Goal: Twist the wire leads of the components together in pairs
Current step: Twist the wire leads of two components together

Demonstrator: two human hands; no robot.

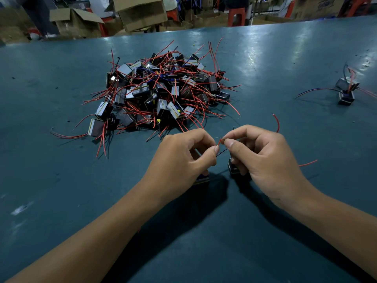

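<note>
A big heap of small block components (161, 92) with red, black and blue wire leads lies in the middle of the teal table. Nearer to me, my left hand (179, 160) pinches a red lead (219, 142) between thumb and forefinger. My right hand (263, 158) pinches the bare end of that lead just beside it. A black lead (222, 152) runs below the fingertips. One component (204, 179) peeks from under my left hand and another component (234, 168) sits under my right hand. Loose red leads (308, 163) stick out past my right hand.
At the far right a small group of joined components (346, 89) rests with its leads spread. The teal table (61, 180) ends at a far edge, beyond which stand cardboard boxes (140, 13) and red stools (236, 15).
</note>
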